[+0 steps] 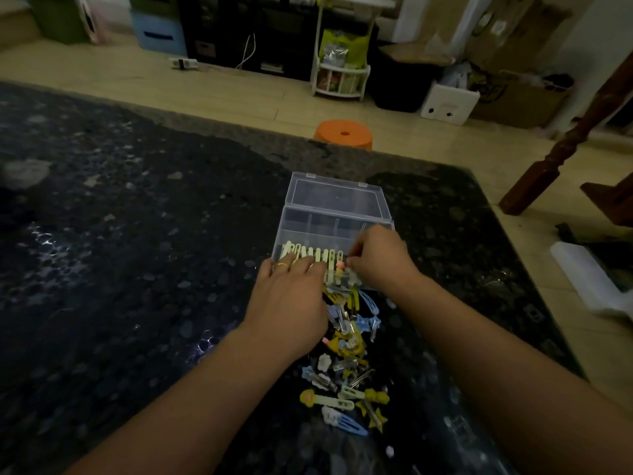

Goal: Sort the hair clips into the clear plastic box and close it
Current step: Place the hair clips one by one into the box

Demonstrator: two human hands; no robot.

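A clear plastic box (334, 228) with inner dividers stands open on the dark table, its lid (337, 197) tilted back. A row of pale yellow hair clips (317, 257) lines its near compartment. My left hand (291, 299) rests its fingers on that row. My right hand (378, 258) is at the box's near right corner, fingertips pinching a small clip with a pink piece (342, 269). A heap of loose hair clips (346, 365), yellow, blue and white, lies on the table between my forearms.
The dark speckled table (137, 269) stretches far to the left. Beyond its far edge stands an orange stool (343, 133). A brown wooden post (561, 145) rises at the right, and a white object (589, 279) lies on the floor there.
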